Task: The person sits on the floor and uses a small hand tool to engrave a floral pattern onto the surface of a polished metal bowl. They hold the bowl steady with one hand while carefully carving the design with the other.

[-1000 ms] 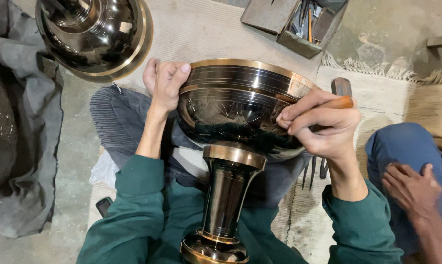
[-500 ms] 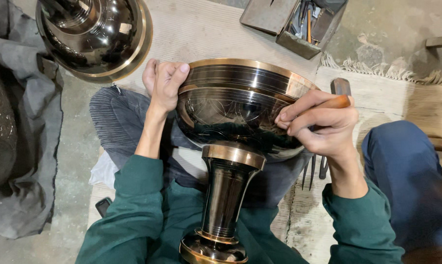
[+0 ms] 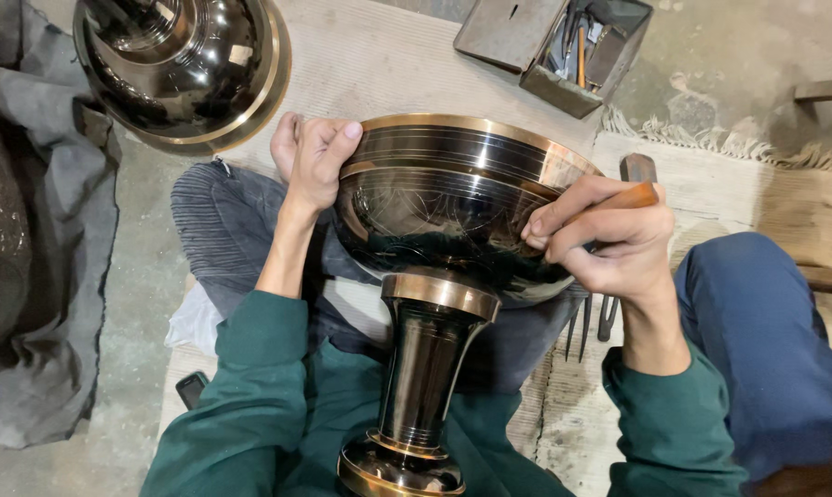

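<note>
head view: one dark metal pedestal bowl (image 3: 453,212) lies tilted across my lap. my left hand (image 3: 313,161) grips its rim, my right hand (image 3: 609,239) pinches one wooden-handled tool (image 3: 639,195) against it. woven mat (image 3: 407,64) on concrete, a second vessel (image 3: 181,64), one tool tray (image 3: 563,41).

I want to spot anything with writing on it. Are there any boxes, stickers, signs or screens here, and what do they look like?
No stickers, signs or screens show.
Metal tool tray: top of view, right of middle, grey, boxy, open, tools inside.
Small dark flat thing: lower left by the green sleeve, too hidden to tell.
</note>
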